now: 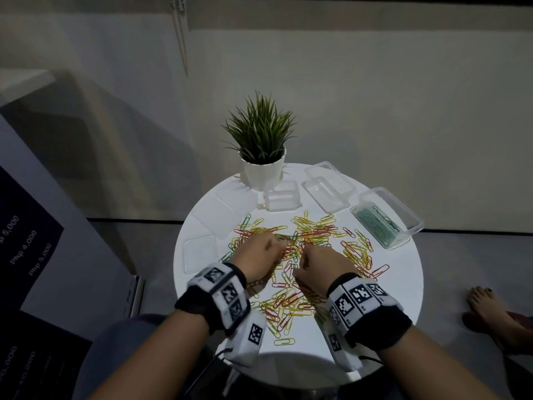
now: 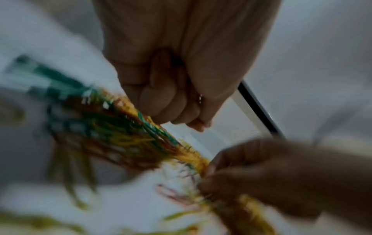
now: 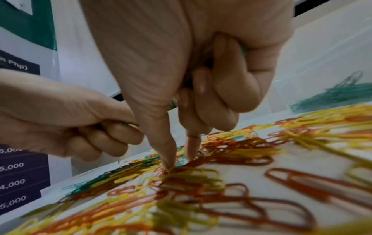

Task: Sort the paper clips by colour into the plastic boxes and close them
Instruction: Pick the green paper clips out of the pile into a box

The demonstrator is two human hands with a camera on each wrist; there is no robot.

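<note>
Head view: both hands work the mixed paper clips (image 1: 300,255) mid-table, the right hand (image 1: 324,262) pinching into the pile with green clips curled in its palm, the left hand (image 1: 256,256) fisted likewise, presumably collecting for the far-right box (image 1: 386,216) of greens.

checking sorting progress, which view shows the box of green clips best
The head view: the whole box and its green clips show, open, at the table's right edge. The right wrist view catches only part of it; the left wrist view is too blurred to tell.
</note>
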